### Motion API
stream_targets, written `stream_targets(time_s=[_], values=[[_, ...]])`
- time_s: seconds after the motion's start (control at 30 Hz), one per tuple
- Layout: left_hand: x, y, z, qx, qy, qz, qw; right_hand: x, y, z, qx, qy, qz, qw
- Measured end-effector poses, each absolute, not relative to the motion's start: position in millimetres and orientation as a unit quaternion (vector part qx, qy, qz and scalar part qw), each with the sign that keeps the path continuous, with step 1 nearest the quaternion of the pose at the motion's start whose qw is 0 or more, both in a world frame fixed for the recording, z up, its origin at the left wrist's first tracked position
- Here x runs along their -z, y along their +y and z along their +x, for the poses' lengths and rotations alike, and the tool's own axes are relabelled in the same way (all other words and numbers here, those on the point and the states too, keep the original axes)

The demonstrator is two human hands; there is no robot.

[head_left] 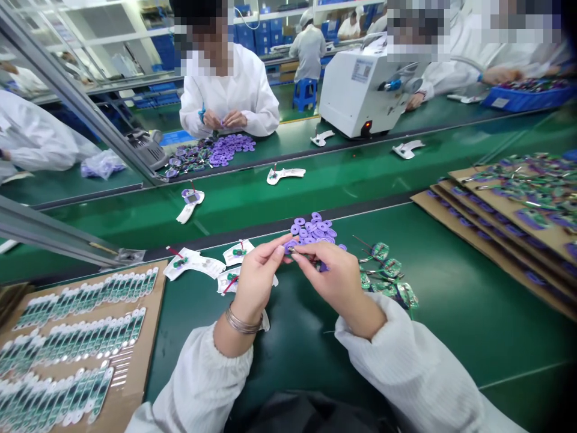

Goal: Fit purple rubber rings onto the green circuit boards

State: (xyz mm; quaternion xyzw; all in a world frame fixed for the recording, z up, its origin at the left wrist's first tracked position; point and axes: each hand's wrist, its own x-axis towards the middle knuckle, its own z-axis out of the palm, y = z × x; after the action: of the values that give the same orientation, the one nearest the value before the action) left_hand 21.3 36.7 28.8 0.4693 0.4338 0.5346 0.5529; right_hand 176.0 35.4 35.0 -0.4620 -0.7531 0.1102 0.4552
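My left hand [264,267] is closed, its thumb and fingers pinching a purple ring-shaped piece [289,245]. From the other side my right hand [331,267] is closed at the same piece, fingertips on a small dark, shiny part [292,250] whose kind I cannot make out. Just beyond my fingers lies a pile of purple rings [311,230]. Right of my right hand are several small green circuit boards [392,268] with wires. White curved plastic housings [198,265] with red wires lie left of my left hand, one partly hidden behind it.
Cardboard with rows of green-and-white strips [135,361] lies at left. Stacked cardboard sheets [451,207] bearing purple parts stand at right. Beyond the bench edge, a green conveyor [238,204] carries white housings [286,175]. A metal post [76,90] rises at left; co-workers sit across.
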Motion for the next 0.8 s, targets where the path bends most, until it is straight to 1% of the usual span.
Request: stream_targets(time_s=[0.2, 0.37, 0.53, 0.57, 0.63, 0.7, 0.73, 0.8], values=[[-37, 38, 14, -0.517, 0.396, 0.527, 0.546, -40, 36, 182, -0.165, -0.734, -0.467, 0.465], [-45, 40, 9, -0.531, 0.392, 0.559, 0.502, -40, 36, 185, -0.177, -0.73, -0.455, 0.479], [-44, 37, 9, -0.511, 0.409, 0.63, 0.418, -40, 38, 185, -0.353, -0.667, -0.458, 0.469], [-43, 37, 9, -0.508, 0.415, 0.645, 0.392, -40, 38, 184, -0.355, -0.666, -0.461, 0.467], [-39, 36, 9, -0.504, 0.43, 0.666, 0.343, -38, 37, 183, -0.31, -0.678, -0.475, 0.468], [-34, 37, 10, -0.503, 0.438, 0.674, 0.318, -35, 37, 182, -0.268, -0.689, -0.486, 0.466], [-31, 37, 10, -0.506, 0.436, 0.672, 0.319, -33, 37, 182, -0.268, -0.69, -0.487, 0.465], [-27, 38, 12, -0.513, 0.427, 0.662, 0.34, -29, 40, 182, -0.314, -0.679, -0.475, 0.464]])
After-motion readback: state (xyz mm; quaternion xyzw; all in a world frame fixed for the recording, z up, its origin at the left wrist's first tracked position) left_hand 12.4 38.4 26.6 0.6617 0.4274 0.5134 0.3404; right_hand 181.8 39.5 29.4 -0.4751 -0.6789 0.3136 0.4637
